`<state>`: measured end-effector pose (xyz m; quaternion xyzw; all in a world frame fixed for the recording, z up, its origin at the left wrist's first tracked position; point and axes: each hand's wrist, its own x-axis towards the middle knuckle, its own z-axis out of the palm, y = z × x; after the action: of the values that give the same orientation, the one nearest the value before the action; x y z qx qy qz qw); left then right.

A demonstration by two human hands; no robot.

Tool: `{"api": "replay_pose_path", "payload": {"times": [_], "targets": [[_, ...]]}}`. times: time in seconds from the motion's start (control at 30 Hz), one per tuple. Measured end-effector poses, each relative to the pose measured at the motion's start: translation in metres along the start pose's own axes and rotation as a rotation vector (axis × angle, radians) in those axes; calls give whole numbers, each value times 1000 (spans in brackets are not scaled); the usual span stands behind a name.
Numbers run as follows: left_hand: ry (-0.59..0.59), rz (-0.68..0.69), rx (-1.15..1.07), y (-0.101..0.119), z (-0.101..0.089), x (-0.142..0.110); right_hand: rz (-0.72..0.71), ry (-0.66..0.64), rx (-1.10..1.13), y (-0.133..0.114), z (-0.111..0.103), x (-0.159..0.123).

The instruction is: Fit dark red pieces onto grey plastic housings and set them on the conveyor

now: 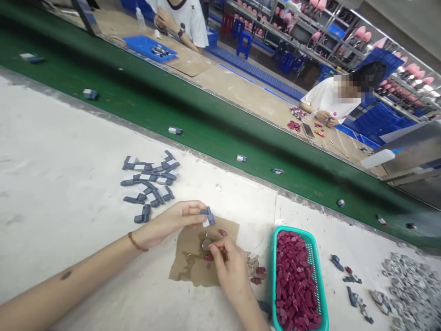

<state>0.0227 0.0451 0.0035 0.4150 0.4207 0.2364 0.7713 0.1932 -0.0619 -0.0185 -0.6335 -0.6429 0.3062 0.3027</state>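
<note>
My left hand (191, 215) grips a small grey-blue part (209, 216) with a white patch, above a piece of brown cardboard (186, 269). My right hand (229, 259) is closed in a pinch at a small round dish (206, 244) on the cardboard; whatever is between its fingertips is too small to make out. Dark red pieces lie close by, one (223, 232) above the right hand and another (208, 258) just under the dish. Wet-looking stains mark the cardboard.
A teal basket (274, 276) full of dark red pieces stands right of my right hand. Several grey-blue parts (148, 177) lie at the left. Grey pieces (413, 285) are heaped at the far right. Beyond runs a green conveyor belt (213, 142) carrying spaced-out parts; two people sit across it.
</note>
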Motion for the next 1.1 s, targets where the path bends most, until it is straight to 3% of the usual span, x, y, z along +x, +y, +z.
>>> {"api": "replay_pose_path", "payload": {"times": [0.17, 0.43, 0.7, 0.87, 1.1], "targets": [[105, -43, -192, -21, -7, -26, -216, 17, -241, 1, 13, 5], [135, -91, -381, -45, 2, -40, -248, 24, -324, 0, 16, 7], [189, -30, -316, -54, 6, -44, 67, 47, 85, 6, 8, 1], [143, -61, -286, -58, 7, -42, 131, 63, 160, 8, 7, 1], [83, -8, -117, -64, 14, -44, 162, 130, 651, -3, 8, 0]]}}
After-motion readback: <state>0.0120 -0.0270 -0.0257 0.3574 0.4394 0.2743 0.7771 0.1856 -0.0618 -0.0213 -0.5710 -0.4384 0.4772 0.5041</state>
